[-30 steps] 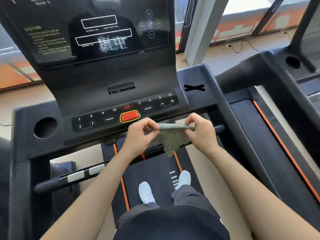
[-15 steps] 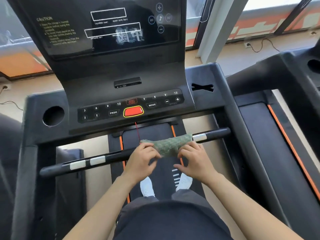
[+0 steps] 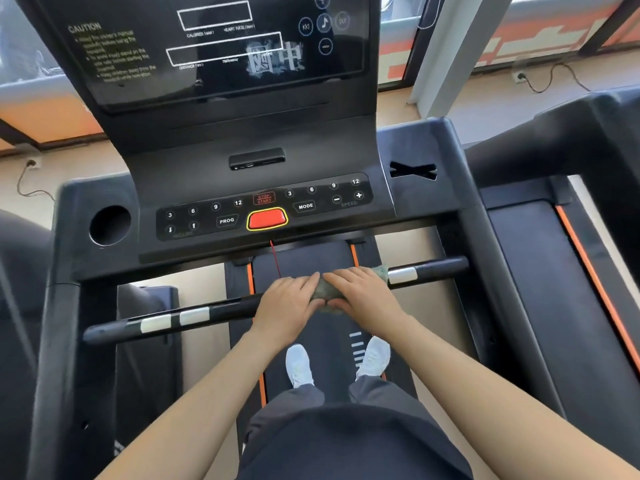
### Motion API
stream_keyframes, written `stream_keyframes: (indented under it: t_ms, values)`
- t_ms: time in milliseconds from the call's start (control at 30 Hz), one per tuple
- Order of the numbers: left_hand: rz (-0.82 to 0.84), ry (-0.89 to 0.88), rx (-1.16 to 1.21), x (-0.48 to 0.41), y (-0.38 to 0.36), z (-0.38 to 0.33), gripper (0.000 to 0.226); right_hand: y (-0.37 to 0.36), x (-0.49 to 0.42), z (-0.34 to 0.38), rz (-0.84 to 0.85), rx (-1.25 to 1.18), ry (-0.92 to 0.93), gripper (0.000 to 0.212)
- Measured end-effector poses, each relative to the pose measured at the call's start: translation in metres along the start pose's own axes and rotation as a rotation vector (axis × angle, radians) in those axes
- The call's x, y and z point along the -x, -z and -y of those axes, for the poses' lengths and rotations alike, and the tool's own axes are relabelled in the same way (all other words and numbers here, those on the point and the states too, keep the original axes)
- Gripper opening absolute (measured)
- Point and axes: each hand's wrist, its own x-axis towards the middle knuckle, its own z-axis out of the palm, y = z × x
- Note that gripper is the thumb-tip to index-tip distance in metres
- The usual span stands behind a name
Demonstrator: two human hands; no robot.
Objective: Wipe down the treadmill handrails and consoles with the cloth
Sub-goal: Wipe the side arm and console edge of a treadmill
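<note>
Daylit windows and a pale floor run behind the treadmill I am watching. Both hands lie on the cross handrail, a black bar whose long axis slants from low on the left of the fingers to higher on their right, with silver grip plates on either side. The cloth lies along that bar under the hands; most of it is covered, and I see only a grey-green strip between the hands and a tuft past the outer edge of the right hand. The left hand and the right one nearly meet fingertip to fingertip, fingers close together and laid fairly straight over the cloth, pressing down; the thumbs are hidden, so I cannot tell whether they hook under the bar. Just beyond the fingers sits the console: its keys read 3, 6, 9, 12 twice, PROG, MODE, SPEED and STOP START above a red button, and a thin red cord hangs from its lower edge toward the left fingers. Higher up, the dark display shows CAUTION, CALORIES, HEART RATE and DISTANCE; the small print under CAUTION is too blurred to read, and the display's top is cut off. Nearer than the fingers, two white shoes stand on the belt.
</note>
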Motion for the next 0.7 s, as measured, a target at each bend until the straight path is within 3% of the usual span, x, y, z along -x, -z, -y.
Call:
stream_keyframes:
  t_ms: [267, 433, 700]
  values:
    - [-0.059, -0.141, -0.032, -0.046, -0.003, -0.051, 0.060, 0.022, 0.046, -0.058, -0.165, 0.052, -0.097, 0.054]
    - [0.015, -0.180, -0.006, -0.086, -0.011, -0.099, 0.058, 0.032, 0.081, -0.093, -0.241, 0.099, -0.257, 0.057]
    - [0.057, -0.285, 0.037, -0.124, -0.007, -0.129, 0.052, 0.022, 0.107, -0.087, -0.430, 0.095, -0.493, 0.057]
